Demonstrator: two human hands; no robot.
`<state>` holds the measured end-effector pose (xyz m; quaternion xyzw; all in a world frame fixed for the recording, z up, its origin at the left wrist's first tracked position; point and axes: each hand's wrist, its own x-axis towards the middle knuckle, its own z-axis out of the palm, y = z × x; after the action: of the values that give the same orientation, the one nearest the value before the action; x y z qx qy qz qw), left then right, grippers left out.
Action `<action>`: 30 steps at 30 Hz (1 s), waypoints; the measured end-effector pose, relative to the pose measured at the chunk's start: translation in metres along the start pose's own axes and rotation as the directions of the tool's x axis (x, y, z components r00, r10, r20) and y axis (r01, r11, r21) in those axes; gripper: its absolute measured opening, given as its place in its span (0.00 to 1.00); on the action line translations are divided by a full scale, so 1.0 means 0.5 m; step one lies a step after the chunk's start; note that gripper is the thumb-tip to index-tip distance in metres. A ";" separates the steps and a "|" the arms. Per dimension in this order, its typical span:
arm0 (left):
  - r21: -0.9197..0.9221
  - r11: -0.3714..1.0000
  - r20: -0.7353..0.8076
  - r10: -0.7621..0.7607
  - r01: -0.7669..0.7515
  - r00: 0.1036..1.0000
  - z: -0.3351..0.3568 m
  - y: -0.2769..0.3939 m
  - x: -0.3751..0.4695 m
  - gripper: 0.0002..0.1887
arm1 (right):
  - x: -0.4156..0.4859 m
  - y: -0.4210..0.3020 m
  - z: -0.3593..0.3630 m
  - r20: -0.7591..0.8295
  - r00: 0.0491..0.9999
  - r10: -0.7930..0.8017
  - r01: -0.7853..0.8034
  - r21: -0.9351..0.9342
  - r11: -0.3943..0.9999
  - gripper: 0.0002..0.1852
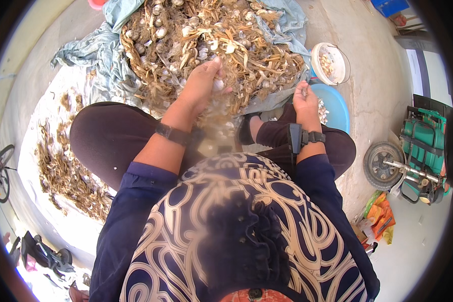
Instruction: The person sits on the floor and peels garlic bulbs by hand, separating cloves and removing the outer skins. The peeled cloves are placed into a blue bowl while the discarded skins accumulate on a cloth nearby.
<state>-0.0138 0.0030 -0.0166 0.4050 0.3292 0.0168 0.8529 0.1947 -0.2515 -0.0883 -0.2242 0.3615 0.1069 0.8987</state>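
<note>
My left hand (pixel 202 81) is over the near edge of a heap of dried garlic (pixel 211 41), its fingers closed around a whitish garlic bulb (pixel 218 85). Stringy roots show beside the fingertips. To the right, my right hand (pixel 305 99) is raised palm up with curled fingers, beside the rim of a light blue plastic basin (pixel 341 109). Peeled-apart garlic cloves (pixel 322 112) lie in that basin, partly hidden by my forearm. Something small and dull shows among the right fingers, too unclear to name. The heap rests on a pale blue cloth (pixel 102 56).
A white bucket (pixel 335 77) holding cloves stands beyond the basin. Dry stalks (pixel 68 173) lie on a white sheet (pixel 34 166) at left. At right are a wheeled green machine (pixel 422 136) and orange plastic packaging (pixel 381 219). My crossed legs flank debris below the heap.
</note>
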 end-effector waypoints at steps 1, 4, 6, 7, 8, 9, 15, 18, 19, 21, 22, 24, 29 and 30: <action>-0.007 1.000 -0.001 -0.002 0.002 1.000 0.000 -0.002 0.000 0.17 | 0.004 -0.025 -0.006 0.002 0.999 -0.042 0.041 0.071 0.997 0.18; -0.006 1.000 -0.004 0.013 -0.013 1.000 0.000 -0.007 0.004 0.16 | -0.010 -0.083 0.006 -0.109 0.983 -0.144 0.166 0.223 0.961 0.20; 0.026 1.000 0.030 0.006 -0.007 1.000 0.000 -0.010 0.007 0.16 | -0.031 -0.055 0.025 -0.043 0.995 -0.087 0.089 0.039 0.995 0.18; 0.032 0.999 0.061 0.009 -0.011 0.998 -0.001 -0.011 0.009 0.15 | -0.047 -0.020 0.033 0.067 0.991 -0.119 0.131 -0.224 0.966 0.14; 0.072 0.997 0.075 0.001 -0.006 0.997 -0.001 -0.013 0.009 0.16 | -0.069 0.015 0.043 0.271 0.962 0.021 0.085 -0.375 0.923 0.11; 0.121 0.993 0.112 -0.006 -0.008 0.994 -0.001 -0.014 0.009 0.16 | -0.097 0.057 0.052 0.438 0.891 0.121 0.160 -0.552 0.818 0.13; 0.143 0.989 0.184 -0.046 0.020 0.982 0.009 -0.020 -0.003 0.19 | -0.245 0.236 0.104 0.550 0.556 0.624 0.636 -0.764 0.107 0.13; 0.187 0.982 0.078 -0.050 0.035 0.996 0.008 -0.014 -0.010 0.22 | -0.257 0.254 0.098 0.685 0.474 0.553 0.837 -0.545 -0.042 0.13; 0.171 0.985 0.106 -0.037 0.019 0.994 0.009 -0.015 -0.012 0.23 | -0.253 0.255 0.094 0.696 0.448 0.561 0.863 -0.501 -0.067 0.14; 0.234 0.970 0.079 -0.085 0.065 0.993 0.011 -0.013 -0.010 0.24 | -0.247 0.255 0.080 0.750 0.393 0.533 0.907 -0.413 -0.088 0.14; 0.238 0.968 0.070 -0.093 0.074 0.993 0.012 -0.014 -0.010 0.24 | -0.243 0.258 0.076 0.760 0.395 0.517 0.906 -0.417 -0.079 0.13; 0.208 0.976 0.090 -0.086 0.065 0.992 0.013 -0.018 -0.009 0.25 | -0.237 0.257 0.070 0.757 0.436 0.486 0.882 -0.466 -0.066 0.12; 0.204 0.974 0.145 -0.125 0.094 0.981 0.010 -0.025 0.009 0.18 | -0.217 0.247 0.054 0.674 0.641 0.368 0.712 -0.701 0.043 0.10; 0.204 0.973 0.160 -0.138 0.104 0.978 0.010 -0.027 0.014 0.16 | -0.207 0.248 0.050 0.603 0.708 0.368 0.580 -0.794 0.185 0.09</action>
<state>-0.0085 -0.0074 -0.0274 0.4655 0.2781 -0.1027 0.8339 0.0917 -0.1341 -0.0404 -0.7086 -0.1782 0.3143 0.6061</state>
